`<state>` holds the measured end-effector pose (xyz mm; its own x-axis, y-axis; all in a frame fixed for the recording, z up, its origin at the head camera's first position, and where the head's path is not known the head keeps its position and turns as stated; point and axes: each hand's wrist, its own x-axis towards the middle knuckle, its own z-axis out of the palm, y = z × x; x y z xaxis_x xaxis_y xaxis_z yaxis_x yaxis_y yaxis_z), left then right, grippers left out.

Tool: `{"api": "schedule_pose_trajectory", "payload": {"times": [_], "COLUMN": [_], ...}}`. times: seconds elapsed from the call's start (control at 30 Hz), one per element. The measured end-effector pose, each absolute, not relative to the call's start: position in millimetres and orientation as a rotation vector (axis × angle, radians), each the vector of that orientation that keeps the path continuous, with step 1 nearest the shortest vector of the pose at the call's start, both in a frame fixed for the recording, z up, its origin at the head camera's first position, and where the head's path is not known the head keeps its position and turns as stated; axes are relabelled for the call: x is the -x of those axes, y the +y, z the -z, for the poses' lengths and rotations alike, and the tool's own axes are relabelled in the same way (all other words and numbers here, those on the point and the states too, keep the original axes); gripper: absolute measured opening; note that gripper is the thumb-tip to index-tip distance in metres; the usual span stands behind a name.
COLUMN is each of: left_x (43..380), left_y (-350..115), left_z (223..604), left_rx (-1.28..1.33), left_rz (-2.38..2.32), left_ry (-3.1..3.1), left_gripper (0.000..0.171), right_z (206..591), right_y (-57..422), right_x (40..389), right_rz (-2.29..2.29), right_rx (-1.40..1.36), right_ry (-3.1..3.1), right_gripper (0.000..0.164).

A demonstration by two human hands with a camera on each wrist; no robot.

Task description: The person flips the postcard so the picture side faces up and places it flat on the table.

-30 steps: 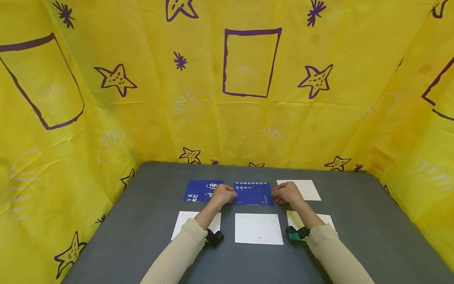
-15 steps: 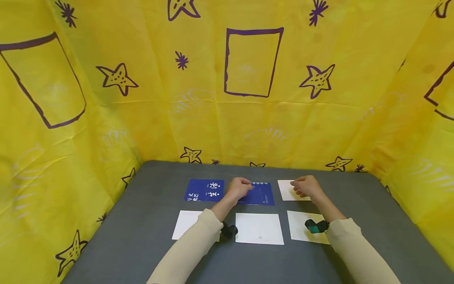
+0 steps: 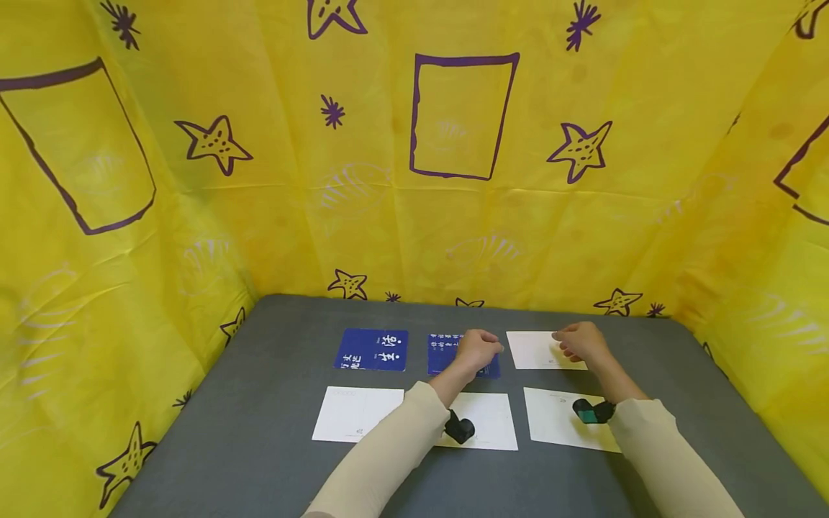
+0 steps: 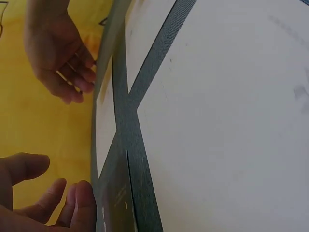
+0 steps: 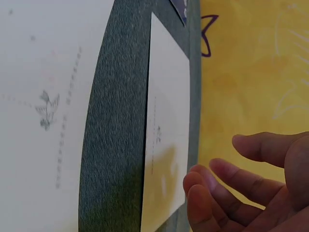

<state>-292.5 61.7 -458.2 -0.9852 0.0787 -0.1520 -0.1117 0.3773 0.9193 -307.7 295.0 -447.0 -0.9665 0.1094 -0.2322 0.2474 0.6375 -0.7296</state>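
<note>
My left hand [image 3: 478,349] hovers over the right part of the middle blue card [image 3: 442,354], covering some of its white lettering. Its fingers are loosely bent with a gap to the thumb, nothing between them in the left wrist view. Over the right half of the back-right white card [image 3: 532,350] is my right hand [image 3: 581,341]. In the right wrist view its thumb and fingers [image 5: 199,203] are apart and hold nothing, and a small printed plant-like mark shows on that card.
Another blue card [image 3: 370,350] with white characters lies back left. Along the front row are a left white card [image 3: 352,414], a middle one [image 3: 492,421] partly behind the left wrist, and a right one [image 3: 550,417]. The grey table [image 3: 227,432] meets yellow patterned cloth [image 3: 285,230].
My left hand has moved right, from the gap between the blue cards across the middle one. My right hand has shifted right over the back-right white card. The cards look unmoved.
</note>
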Motion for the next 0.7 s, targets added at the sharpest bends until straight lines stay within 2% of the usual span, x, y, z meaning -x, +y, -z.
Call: {"api": "schedule_pose_trajectory", "payload": {"times": [0.2, 0.33, 0.4, 0.7], "left_x": [288.5, 285.2, 283.1, 277.7], "left_y": [85.2, 96.0, 101.3, 117.3], "left_z": [455.3, 452.8, 451.5, 452.0], "left_rx": [0.055, 0.063, 0.063, 0.064], "left_rz": [-1.634, -1.596, -1.56, -1.45], "left_ry": [2.475, 2.515, 2.541, 2.607], "left_gripper": [0.016, 0.015, 0.017, 0.033], "right_z": [448.1, 448.8, 449.6, 455.4], "right_y": [309.5, 315.9, 318.6, 323.2], "right_x": [310.3, 311.3, 310.9, 308.0], "right_rz": [1.217, 1.19, 1.149, 1.028], "right_rx": [-0.354, -0.361, -0.343, -0.337], "right_ry": [2.678, 2.668, 2.682, 2.729], "right_gripper": [0.048, 0.034, 0.029, 0.029]}}
